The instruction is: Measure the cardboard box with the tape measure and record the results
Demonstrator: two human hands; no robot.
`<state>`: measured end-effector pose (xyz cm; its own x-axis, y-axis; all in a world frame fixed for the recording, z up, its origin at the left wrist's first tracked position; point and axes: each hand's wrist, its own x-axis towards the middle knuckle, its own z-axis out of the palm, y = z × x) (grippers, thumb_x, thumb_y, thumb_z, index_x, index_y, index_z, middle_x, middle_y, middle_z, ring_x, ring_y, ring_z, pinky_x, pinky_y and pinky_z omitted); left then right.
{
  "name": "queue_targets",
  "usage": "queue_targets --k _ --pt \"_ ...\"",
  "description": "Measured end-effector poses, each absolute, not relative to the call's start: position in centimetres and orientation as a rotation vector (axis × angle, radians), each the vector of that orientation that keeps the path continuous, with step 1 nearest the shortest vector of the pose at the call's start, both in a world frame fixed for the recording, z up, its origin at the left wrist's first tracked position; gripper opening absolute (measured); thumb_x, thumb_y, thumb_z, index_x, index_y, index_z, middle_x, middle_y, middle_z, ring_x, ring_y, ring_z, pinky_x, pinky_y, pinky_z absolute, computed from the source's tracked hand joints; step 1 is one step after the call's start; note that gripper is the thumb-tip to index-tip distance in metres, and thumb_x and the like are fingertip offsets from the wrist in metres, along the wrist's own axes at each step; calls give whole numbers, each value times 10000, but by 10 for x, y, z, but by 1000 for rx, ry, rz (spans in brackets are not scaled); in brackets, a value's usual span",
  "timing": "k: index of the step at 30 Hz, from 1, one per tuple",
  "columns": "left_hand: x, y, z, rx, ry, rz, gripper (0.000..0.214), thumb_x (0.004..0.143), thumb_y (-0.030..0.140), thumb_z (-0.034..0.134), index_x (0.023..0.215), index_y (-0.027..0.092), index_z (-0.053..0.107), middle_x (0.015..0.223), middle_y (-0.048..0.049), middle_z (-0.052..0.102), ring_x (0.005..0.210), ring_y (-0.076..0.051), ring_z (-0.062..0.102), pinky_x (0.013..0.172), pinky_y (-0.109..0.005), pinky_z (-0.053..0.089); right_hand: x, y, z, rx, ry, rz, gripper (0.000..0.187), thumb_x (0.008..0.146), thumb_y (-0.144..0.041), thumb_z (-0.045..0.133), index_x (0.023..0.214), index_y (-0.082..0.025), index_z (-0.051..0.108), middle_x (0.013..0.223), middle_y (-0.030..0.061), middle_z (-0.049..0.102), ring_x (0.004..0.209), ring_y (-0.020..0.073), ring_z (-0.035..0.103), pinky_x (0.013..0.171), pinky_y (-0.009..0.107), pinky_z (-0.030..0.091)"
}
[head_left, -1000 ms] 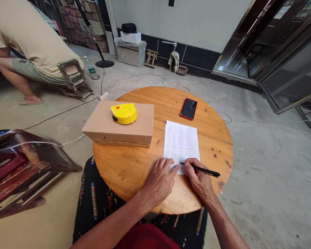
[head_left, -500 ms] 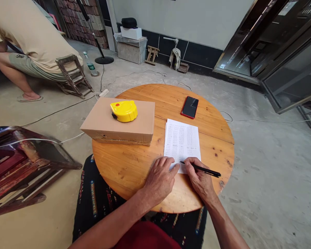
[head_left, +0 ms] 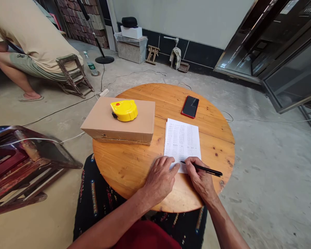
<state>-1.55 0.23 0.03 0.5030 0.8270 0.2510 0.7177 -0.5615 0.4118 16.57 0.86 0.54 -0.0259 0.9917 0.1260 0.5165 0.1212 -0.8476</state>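
A white sheet of paper point(head_left: 182, 138) with columns of handwriting lies on the round wooden table point(head_left: 124, 169). My right hand point(head_left: 200, 176) is closed around a black pen point(head_left: 208, 170), whose tip touches the lower part of the paper. On the paper's lower left edge rests my left hand point(head_left: 162, 178), fingers extended and holding nothing. Beyond the paper is a red-edged phone point(head_left: 190, 107) with a dark screen. To the left, a yellow tape measure point(head_left: 124, 110) sits on a closed cardboard box point(head_left: 142, 129).
A wooden chair point(head_left: 28, 166) stands at the left. Farther off, a person point(head_left: 38, 45) sits on a small wooden stool point(head_left: 75, 76) near a plastic bottle point(head_left: 91, 64). Cables point(head_left: 134, 73) cross the concrete floor. A door point(head_left: 248, 52) is at the upper right.
The far end of the pen has shifted very slightly right, its tip staying on the paper. My left hand and the objects on the table stay where they were.
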Motion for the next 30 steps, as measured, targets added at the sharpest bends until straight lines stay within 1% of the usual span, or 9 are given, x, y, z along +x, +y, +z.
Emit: queue_targets --k 8,30 --pt "-16 3 0 2494 1313 619 414 818 67 515 1205 209 561 1152 -79 537 1053 -257 453 934 -433 437 163 9 6 -1489 -1649 783 214 939 -340 491 818 -193 589 659 -15 524 576 132 445 520 258 348" --pt "-15 3 -1 2493 1307 641 425 815 64 513 1211 210 562 1150 -80 540 1052 -255 455 932 -431 434 164 9 3 -1484 -1674 788 211 948 -345 490 840 -198 595 684 -10 553 606 141 489 534 257 368"
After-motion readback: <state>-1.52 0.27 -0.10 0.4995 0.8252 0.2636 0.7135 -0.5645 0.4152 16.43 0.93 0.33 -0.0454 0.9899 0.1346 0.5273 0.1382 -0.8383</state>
